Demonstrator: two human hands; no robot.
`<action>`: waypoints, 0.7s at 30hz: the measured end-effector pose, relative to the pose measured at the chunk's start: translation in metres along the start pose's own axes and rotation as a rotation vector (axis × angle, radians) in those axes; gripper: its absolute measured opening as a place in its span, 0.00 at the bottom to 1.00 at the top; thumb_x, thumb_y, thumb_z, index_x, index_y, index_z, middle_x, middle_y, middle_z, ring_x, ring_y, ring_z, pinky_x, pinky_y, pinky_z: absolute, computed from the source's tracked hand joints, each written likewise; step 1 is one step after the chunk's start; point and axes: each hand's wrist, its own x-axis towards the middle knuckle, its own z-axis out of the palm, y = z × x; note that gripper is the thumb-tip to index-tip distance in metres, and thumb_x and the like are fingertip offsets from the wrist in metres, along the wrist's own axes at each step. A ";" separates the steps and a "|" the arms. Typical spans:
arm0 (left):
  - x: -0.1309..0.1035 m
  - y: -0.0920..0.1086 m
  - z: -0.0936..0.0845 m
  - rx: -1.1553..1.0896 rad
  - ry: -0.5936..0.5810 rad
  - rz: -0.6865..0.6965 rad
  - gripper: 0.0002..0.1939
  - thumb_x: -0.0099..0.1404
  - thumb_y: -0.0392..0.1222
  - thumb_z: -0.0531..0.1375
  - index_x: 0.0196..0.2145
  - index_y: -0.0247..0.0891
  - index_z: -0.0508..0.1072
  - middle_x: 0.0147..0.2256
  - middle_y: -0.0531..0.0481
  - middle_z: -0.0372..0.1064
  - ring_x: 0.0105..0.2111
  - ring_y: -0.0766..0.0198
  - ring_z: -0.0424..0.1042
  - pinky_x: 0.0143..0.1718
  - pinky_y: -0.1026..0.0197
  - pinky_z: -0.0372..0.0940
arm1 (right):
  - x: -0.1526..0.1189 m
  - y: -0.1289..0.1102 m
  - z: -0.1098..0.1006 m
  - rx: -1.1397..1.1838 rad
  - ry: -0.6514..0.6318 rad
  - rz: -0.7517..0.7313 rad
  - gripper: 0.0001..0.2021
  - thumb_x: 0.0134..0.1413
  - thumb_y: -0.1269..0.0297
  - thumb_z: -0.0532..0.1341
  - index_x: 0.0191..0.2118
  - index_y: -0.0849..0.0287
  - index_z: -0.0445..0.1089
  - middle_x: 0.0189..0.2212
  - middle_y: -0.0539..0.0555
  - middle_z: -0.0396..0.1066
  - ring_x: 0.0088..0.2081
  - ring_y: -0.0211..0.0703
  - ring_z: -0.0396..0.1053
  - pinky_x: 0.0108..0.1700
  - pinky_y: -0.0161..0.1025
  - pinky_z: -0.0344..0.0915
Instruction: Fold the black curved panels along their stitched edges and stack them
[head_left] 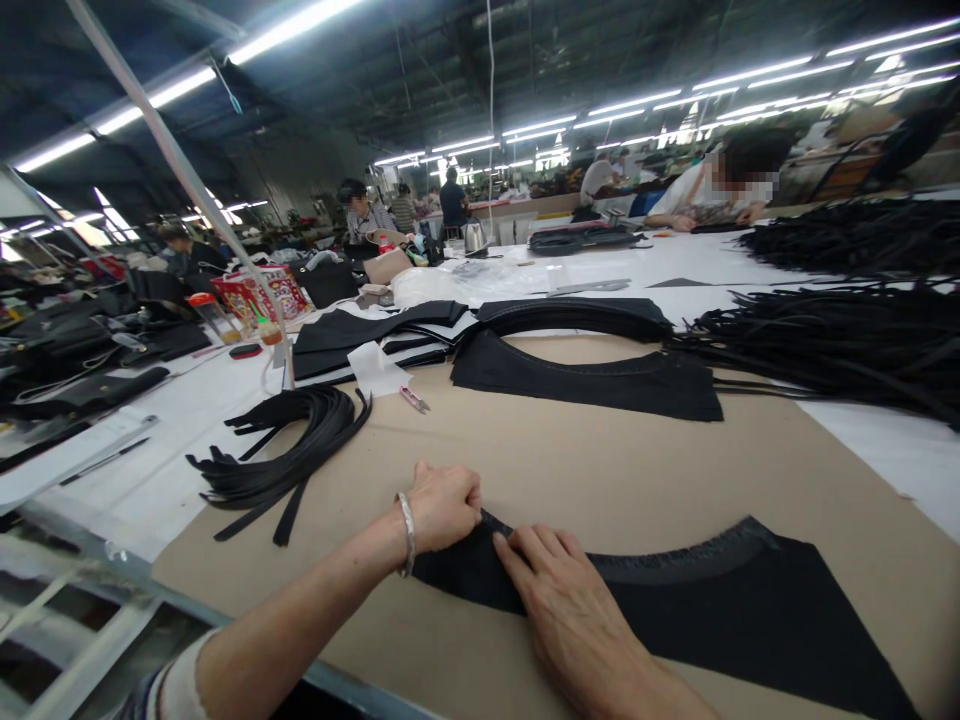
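A curved black fabric piece lies on the tan board in front of me, a rough strip running along its concave upper edge. My left hand, with a bracelet at the wrist, is closed at the left end of that edge, fingertips curled down and partly hidden. Just right of it, my right hand rests on the fabric, fingers extended and thumb near the edge. Beyond my hands is a stack of similar curved black pieces. Small pink-handled thread snips lie beside a white paper scrap.
A bundle of black strips lies at left, with larger heaps of strips at right. A thin pole rises at the table's left. A co-worker leans over the white table at the far right.
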 end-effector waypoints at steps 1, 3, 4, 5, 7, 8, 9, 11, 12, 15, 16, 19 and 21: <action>0.000 0.001 0.000 0.014 0.002 0.000 0.05 0.53 0.35 0.56 0.23 0.38 0.70 0.27 0.52 0.74 0.33 0.59 0.72 0.46 0.52 0.53 | 0.000 0.000 -0.001 0.012 -0.014 0.006 0.21 0.51 0.76 0.56 0.53 0.62 0.65 0.38 0.55 0.67 0.39 0.45 0.62 0.43 0.41 0.56; 0.000 0.002 0.001 0.042 0.002 0.002 0.05 0.54 0.34 0.55 0.23 0.38 0.70 0.27 0.51 0.74 0.33 0.58 0.72 0.45 0.52 0.54 | 0.000 0.000 -0.003 0.034 -0.051 0.018 0.21 0.53 0.76 0.55 0.54 0.61 0.64 0.39 0.55 0.67 0.39 0.45 0.62 0.44 0.41 0.56; 0.000 0.003 0.001 0.056 -0.001 0.004 0.05 0.54 0.34 0.55 0.23 0.38 0.70 0.27 0.51 0.74 0.33 0.58 0.72 0.44 0.52 0.54 | 0.001 0.000 -0.005 0.046 -0.072 0.022 0.21 0.53 0.75 0.55 0.54 0.61 0.65 0.40 0.55 0.67 0.40 0.45 0.61 0.45 0.41 0.55; 0.000 0.003 0.001 0.069 -0.002 0.006 0.06 0.54 0.34 0.55 0.23 0.38 0.70 0.27 0.50 0.74 0.33 0.57 0.72 0.44 0.52 0.54 | 0.001 0.001 -0.007 0.059 -0.094 0.027 0.20 0.54 0.75 0.54 0.53 0.61 0.65 0.40 0.55 0.67 0.40 0.45 0.61 0.45 0.42 0.55; 0.000 0.003 0.001 0.092 -0.003 0.013 0.06 0.55 0.34 0.54 0.25 0.39 0.70 0.28 0.50 0.75 0.34 0.56 0.72 0.42 0.53 0.55 | 0.002 0.002 -0.011 0.089 -0.136 0.034 0.20 0.54 0.75 0.54 0.53 0.61 0.65 0.41 0.55 0.67 0.41 0.46 0.61 0.46 0.42 0.54; 0.000 0.003 0.000 0.101 -0.003 0.016 0.06 0.55 0.35 0.54 0.26 0.39 0.71 0.29 0.50 0.75 0.35 0.56 0.73 0.42 0.54 0.55 | 0.002 0.002 -0.013 0.105 -0.152 0.039 0.20 0.54 0.75 0.54 0.53 0.61 0.66 0.42 0.55 0.67 0.42 0.46 0.61 0.47 0.42 0.53; 0.000 0.002 0.000 0.106 -0.002 0.017 0.06 0.55 0.35 0.54 0.26 0.39 0.71 0.30 0.50 0.75 0.35 0.56 0.73 0.41 0.54 0.56 | 0.003 0.003 -0.015 0.120 -0.163 0.045 0.20 0.54 0.75 0.54 0.53 0.60 0.66 0.42 0.55 0.67 0.42 0.46 0.61 0.47 0.42 0.53; 0.002 0.000 0.000 0.109 -0.003 0.012 0.05 0.55 0.36 0.56 0.27 0.40 0.71 0.30 0.51 0.75 0.36 0.57 0.73 0.42 0.54 0.56 | 0.003 0.005 -0.018 0.147 -0.173 0.050 0.19 0.54 0.76 0.54 0.52 0.59 0.66 0.42 0.55 0.67 0.42 0.45 0.61 0.48 0.42 0.52; 0.003 -0.002 0.000 0.107 -0.004 0.006 0.04 0.55 0.37 0.57 0.27 0.40 0.72 0.30 0.52 0.75 0.35 0.57 0.73 0.43 0.54 0.55 | 0.003 0.005 -0.018 0.155 -0.172 0.050 0.19 0.54 0.76 0.54 0.51 0.58 0.67 0.41 0.54 0.67 0.42 0.44 0.61 0.48 0.41 0.52; 0.006 -0.007 0.002 0.096 -0.007 -0.019 0.02 0.55 0.39 0.59 0.26 0.41 0.72 0.29 0.54 0.75 0.35 0.59 0.72 0.44 0.54 0.55 | 0.003 0.007 -0.018 0.155 -0.160 0.022 0.18 0.54 0.76 0.54 0.50 0.58 0.67 0.40 0.54 0.67 0.41 0.44 0.60 0.47 0.41 0.51; 0.006 -0.009 0.003 0.092 -0.007 -0.028 0.02 0.55 0.40 0.59 0.26 0.41 0.72 0.29 0.54 0.75 0.35 0.59 0.72 0.44 0.54 0.55 | 0.003 0.007 -0.017 0.145 -0.154 0.012 0.17 0.54 0.76 0.54 0.49 0.58 0.67 0.40 0.54 0.67 0.41 0.44 0.60 0.47 0.41 0.51; 0.008 -0.015 0.005 0.076 -0.004 -0.053 0.02 0.54 0.40 0.60 0.25 0.41 0.72 0.28 0.54 0.75 0.34 0.59 0.72 0.41 0.57 0.56 | 0.004 0.008 -0.014 0.113 -0.123 -0.009 0.15 0.54 0.74 0.56 0.48 0.58 0.68 0.40 0.54 0.67 0.41 0.45 0.60 0.45 0.41 0.51; 0.009 -0.021 0.005 0.062 0.002 -0.067 0.02 0.53 0.39 0.60 0.25 0.41 0.72 0.28 0.54 0.74 0.33 0.60 0.72 0.37 0.60 0.57 | 0.004 0.009 -0.012 0.096 -0.103 -0.019 0.15 0.54 0.74 0.56 0.47 0.58 0.68 0.40 0.53 0.67 0.41 0.44 0.60 0.45 0.41 0.51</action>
